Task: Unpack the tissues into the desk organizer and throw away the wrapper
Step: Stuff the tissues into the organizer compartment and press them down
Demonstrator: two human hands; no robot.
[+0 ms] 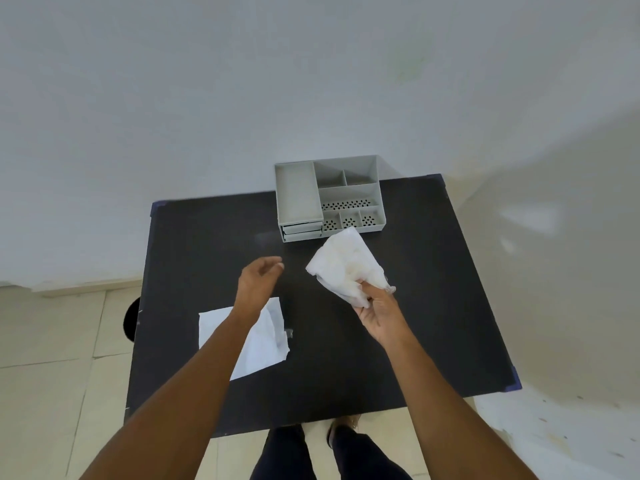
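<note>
While right hand pinched tissue bundle above table, near organizer, left hand hovered open, empty. Tip: lower flat into long tray, tbh. Wrapper lay on table.

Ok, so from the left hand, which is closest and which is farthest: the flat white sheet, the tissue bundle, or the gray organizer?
From the left hand:
1. Flat white sheet, on the table under the left forearm, nearest.
2. Tissue bundle, to the right, held in the right hand.
3. Gray organizer, at the far edge of the table, farthest.
The first two are fairly close to call.
</note>
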